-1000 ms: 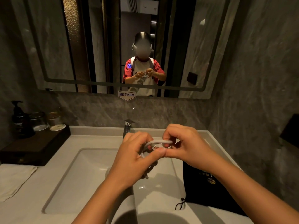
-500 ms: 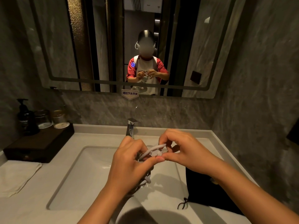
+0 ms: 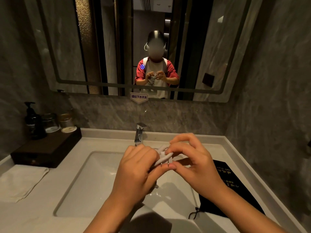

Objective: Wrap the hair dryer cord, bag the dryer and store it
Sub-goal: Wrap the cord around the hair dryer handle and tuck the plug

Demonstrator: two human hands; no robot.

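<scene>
Two of three steps are judged undone: the white cord (image 3: 164,157) is pinched above the basin (image 3: 80,179) by left hand (image 3: 136,172) and right hand (image 3: 190,162), while the black bag (image 3: 235,194) lies unfilled at the counter's right edge.

Two bare forearms, left hand (image 3: 134,167) and right hand (image 3: 193,163) without rings, in the mirror (image 3: 50,47) above — red short sleeves, white front, white shoulder straps, blue glowing badge.

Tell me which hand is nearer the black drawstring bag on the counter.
Right. The right hand is over the basin beside the black bag; the left hand is farther away.
</scene>
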